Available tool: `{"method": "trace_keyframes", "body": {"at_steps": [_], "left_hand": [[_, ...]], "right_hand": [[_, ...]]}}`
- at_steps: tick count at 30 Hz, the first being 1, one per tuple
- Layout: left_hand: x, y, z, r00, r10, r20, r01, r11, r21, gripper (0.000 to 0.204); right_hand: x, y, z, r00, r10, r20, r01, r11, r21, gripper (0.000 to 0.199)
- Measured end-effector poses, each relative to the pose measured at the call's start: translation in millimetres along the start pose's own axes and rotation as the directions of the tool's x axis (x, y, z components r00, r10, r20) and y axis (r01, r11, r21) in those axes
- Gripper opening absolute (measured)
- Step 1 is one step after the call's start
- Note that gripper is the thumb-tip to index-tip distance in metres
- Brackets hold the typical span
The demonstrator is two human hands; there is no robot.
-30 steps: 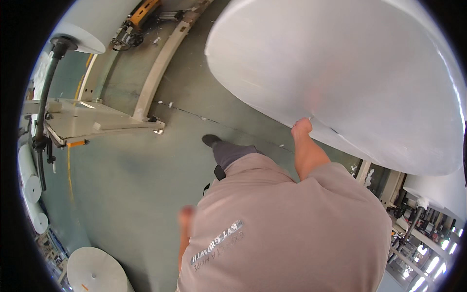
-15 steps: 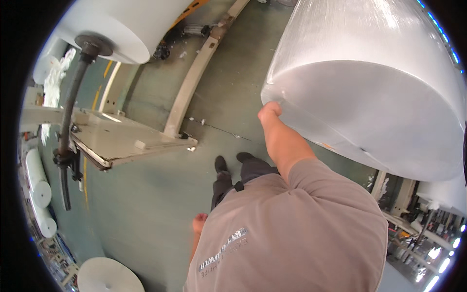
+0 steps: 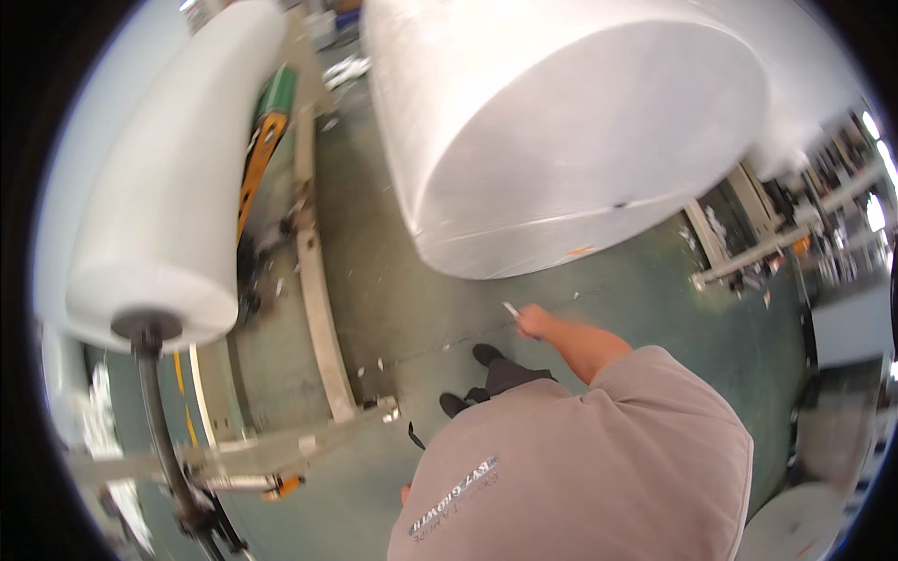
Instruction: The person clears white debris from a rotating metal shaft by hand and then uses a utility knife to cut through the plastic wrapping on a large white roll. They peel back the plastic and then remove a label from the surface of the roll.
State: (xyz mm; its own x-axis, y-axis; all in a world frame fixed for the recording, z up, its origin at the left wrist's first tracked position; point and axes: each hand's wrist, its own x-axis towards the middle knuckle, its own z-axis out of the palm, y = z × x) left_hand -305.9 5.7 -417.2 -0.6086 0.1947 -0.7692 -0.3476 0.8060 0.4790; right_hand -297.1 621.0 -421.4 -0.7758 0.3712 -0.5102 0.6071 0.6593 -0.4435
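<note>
A short, slim, pale blade-like piece (image 3: 510, 309) sticks out of my right hand (image 3: 531, 321), whose fingers are closed around it. This hand is held above the floor, apart from the large white wrapped roll (image 3: 599, 131) in front of me. A small orange mark shows near the lower edge of the roll's flat end. Only a sliver of my left hand (image 3: 405, 493) shows beside my shirt, low at my side; its fingers are hidden.
At left, another white roll (image 3: 168, 224) sits on a dark metal shaft (image 3: 161, 411). A beige floor beam (image 3: 318, 309) runs between the rolls, meeting a frame at lower left. Metal racks (image 3: 758, 252) stand at right. White scraps lie on the green floor.
My right hand has come away from the wrapped roll's edge, and the pale piece now shows in it. The view has turned; my left hand is now mostly hidden.
</note>
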Motion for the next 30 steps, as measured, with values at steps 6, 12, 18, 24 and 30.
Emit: {"method": "trace_keyframes", "body": {"at_steps": [6,12,18,24,30], "left_hand": [[47.2,127.2,-53.4,0.98,0.197,0.018,-0.197,0.96,0.2,0.025],[171.1,285.0,-35.3,0.794,0.598,0.108,-0.576,0.684,0.448,0.028],[57.8,548.1,34.8,0.422,0.9,0.113,-0.819,0.324,0.474,0.024],[-64.3,771.3,82.3,-0.258,0.952,0.167,-0.561,-0.288,0.776,0.055],[-63.6,869.4,105.1,-0.606,0.777,0.17,-0.036,-0.24,0.97,0.058]], "right_hand": [[-150.8,80.5,-7.0,0.762,0.648,-0.018,-0.451,0.55,0.703,0.037],[-210.1,196.5,55.7,0.568,0.823,0.003,-0.404,0.276,0.872,0.031],[-140.4,257.5,-69.8,0.382,0.602,-0.701,-0.277,0.798,0.535,0.022],[-110.6,174.0,-435.0,0.15,0.312,-0.938,0.279,0.897,0.343,0.038],[-176.2,89.1,-658.6,-0.011,0.049,-0.999,0.306,0.951,0.043,0.028]]}}
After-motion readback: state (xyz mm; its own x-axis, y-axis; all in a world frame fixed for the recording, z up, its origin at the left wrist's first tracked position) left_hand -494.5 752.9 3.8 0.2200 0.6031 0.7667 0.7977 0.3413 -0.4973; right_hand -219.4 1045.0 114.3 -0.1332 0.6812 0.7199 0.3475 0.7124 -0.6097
